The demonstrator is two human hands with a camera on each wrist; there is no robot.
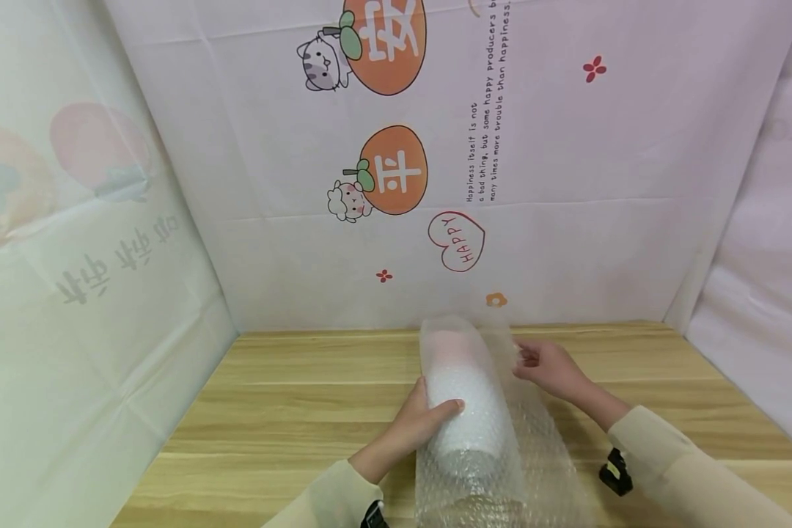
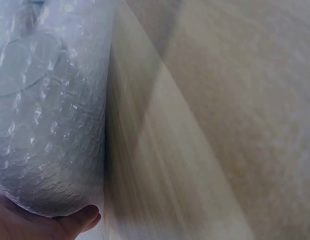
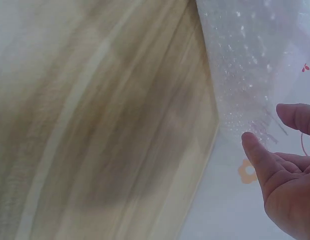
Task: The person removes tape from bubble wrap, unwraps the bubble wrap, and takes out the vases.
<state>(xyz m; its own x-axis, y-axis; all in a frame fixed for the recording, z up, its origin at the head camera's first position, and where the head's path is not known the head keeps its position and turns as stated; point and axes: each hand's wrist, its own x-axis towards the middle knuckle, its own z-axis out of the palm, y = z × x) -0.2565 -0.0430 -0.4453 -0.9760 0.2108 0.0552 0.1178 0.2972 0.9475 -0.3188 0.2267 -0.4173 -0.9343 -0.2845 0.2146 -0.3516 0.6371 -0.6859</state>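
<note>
Here, a person's left hand (image 1: 414, 423) grips a white cylinder (image 1: 475, 422) in bubble wrap (image 1: 478, 506) on a wooden table (image 1: 297, 403).

The left thumb lies on top, fingers along its side; the right hand (image 1: 556, 372), thumb and fingers spread apart, is at the wrap's right edge.

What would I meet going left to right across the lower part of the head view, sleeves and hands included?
Left sleeve → left hand → bubble-wrapped white cylindrical item → right hand → right sleeve.
</note>
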